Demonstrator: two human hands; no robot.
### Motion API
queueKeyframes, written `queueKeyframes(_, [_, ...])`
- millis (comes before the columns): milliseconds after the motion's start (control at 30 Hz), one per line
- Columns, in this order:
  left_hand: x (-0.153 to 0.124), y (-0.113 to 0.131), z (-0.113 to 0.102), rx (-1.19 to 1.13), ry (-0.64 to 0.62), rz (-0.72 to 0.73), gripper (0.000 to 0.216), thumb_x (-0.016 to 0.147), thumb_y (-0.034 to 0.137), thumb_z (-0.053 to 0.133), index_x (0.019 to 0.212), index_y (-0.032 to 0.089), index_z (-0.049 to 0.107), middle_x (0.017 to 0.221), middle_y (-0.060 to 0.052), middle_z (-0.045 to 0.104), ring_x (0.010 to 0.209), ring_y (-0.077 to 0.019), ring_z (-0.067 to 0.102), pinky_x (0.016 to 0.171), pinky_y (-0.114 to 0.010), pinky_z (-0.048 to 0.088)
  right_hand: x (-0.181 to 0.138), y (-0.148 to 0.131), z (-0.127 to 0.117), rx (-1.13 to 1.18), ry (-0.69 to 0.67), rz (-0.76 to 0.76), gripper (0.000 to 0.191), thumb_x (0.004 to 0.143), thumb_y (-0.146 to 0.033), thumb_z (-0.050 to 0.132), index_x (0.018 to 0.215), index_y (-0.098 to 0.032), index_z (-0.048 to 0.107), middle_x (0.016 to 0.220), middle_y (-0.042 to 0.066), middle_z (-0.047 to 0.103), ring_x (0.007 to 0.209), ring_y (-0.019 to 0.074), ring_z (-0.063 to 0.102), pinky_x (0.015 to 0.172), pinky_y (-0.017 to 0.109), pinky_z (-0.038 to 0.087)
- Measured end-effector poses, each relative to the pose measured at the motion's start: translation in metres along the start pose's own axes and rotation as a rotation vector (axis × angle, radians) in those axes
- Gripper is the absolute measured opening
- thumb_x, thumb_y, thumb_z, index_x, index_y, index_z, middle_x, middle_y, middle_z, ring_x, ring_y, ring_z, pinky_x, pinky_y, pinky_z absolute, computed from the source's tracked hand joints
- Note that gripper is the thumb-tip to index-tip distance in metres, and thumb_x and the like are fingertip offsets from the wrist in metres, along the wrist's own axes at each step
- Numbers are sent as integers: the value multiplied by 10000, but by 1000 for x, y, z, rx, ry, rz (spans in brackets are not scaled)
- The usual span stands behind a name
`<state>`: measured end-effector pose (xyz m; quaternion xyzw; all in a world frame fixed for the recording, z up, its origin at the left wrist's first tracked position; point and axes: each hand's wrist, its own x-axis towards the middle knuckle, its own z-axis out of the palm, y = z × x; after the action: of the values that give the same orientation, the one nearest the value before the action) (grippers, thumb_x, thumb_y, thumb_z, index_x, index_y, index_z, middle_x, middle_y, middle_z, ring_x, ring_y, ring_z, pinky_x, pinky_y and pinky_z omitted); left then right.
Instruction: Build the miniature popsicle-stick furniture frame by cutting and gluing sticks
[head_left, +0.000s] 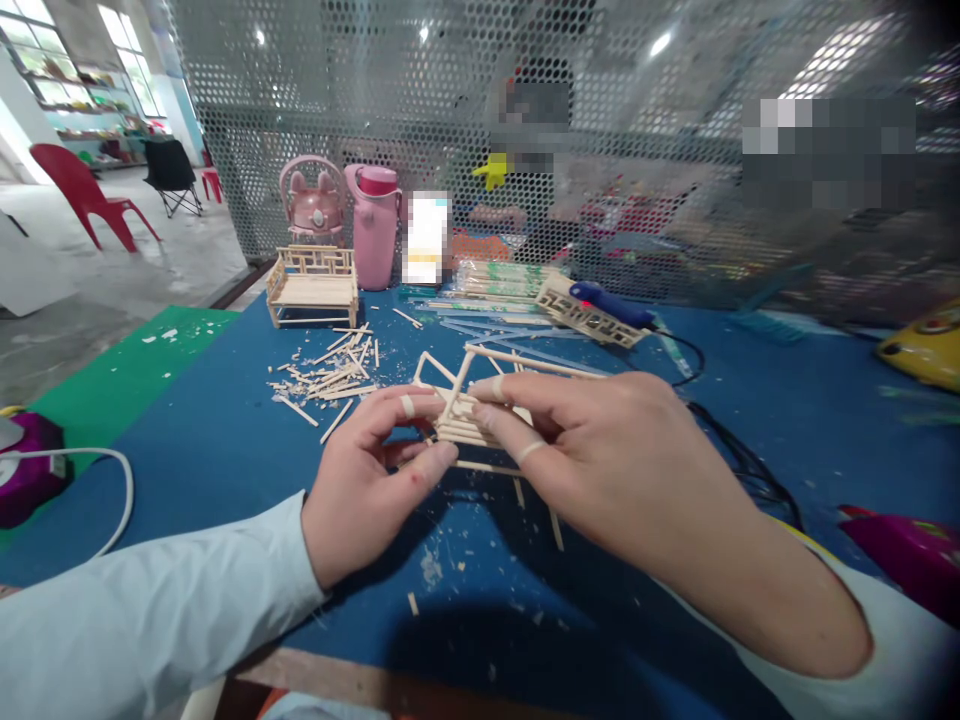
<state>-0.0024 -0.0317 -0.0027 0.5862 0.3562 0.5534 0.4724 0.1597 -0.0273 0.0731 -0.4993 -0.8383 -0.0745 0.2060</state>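
Observation:
A small unfinished-looking model of thin wooden sticks [476, 430], with a slatted flat part and a few raised sticks, is held between both hands over the blue table. My left hand [379, 465] grips its left end, thumb in front and fingers behind. My right hand [592, 440] has its thumb and forefinger closed on the slats and a raised stick; its other fingers are hidden. Tape wraps some fingers on both hands. Behind the left hand lies a pile of short stick pieces [337, 375]. A finished-looking miniature stick bench [313, 290] stands farther back.
A pink bottle [375, 230], a lit phone [426, 240] and bundled sticks [510, 280] stand or lie along the perforated metal screen [247, 120]. A blue glue gun [611, 303] rests on a stick piece, its black cord trailing right. Purple objects [911, 550] flank both sides.

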Motion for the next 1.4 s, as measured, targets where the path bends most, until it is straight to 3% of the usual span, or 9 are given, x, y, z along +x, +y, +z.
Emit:
queueKeyframes(167, [1,1,0,23,5,2,215,788,212,624,999,182,649,1135,-91,564,1059,-193,562,859,-282,522,-3,-1,4,-16,51,31,216,846,-269,512,807,-261,724,682,-5,714,603,163,628,542,266,358])
queueKeyframes(700, [1,1,-1,38,-5,2,218,791,222,624,1001,168,631,1136,-95,556,1050,-187,568,880,-283,512,-5,-1,11,-30,95,32,224,857,-281,505,855,-276,729,734,-7,739,609,176,647,546,279,364])
queueKeyframes(867, [0,1,0,28,2,0,212,785,216,628,994,180,636,1127,-86,568,1051,-192,567,882,-292,514,-10,-3,11,-39,101,58,244,855,-298,497,935,-262,725,595,0,687,496,158,590,496,276,348])
queueKeyframes(1000, [0,0,0,7,1,-12,236,792,235,626,1022,185,633,1110,-81,579,1026,-186,580,895,-302,511,-19,-9,0,-35,231,86,251,856,-321,504,1004,-256,696,507,-21,602,438,145,527,487,284,348])
queueKeyframes(1133, [2,-2,-2,46,13,-8,271,790,230,621,1053,174,651,1148,-97,565,1048,-190,571,881,-291,519,-22,17,-15,31,420,319,148,821,-375,564,854,-248,633,547,-18,562,448,132,478,514,293,371])
queueKeyframes(1200, [3,-3,-3,69,33,0,272,784,221,619,1047,166,665,1149,-103,568,1047,-190,571,870,-288,525,-22,43,-17,141,288,452,225,789,-472,572,803,-248,565,568,0,553,472,143,481,483,295,358])
queueKeyframes(1333, [6,-6,-5,70,65,19,257,771,220,626,1016,175,689,1138,-90,576,1047,-180,575,879,-283,521,-28,81,-5,588,-357,584,403,674,-610,612,762,-222,550,558,2,543,489,149,499,405,267,368])
queueKeyframes(1400, [8,-8,-8,65,79,25,247,767,222,632,1001,186,700,1118,-76,588,1049,-171,574,908,-282,503,-32,84,2,750,-463,567,444,591,-567,706,815,-206,574,620,0,574,527,141,514,423,262,408])
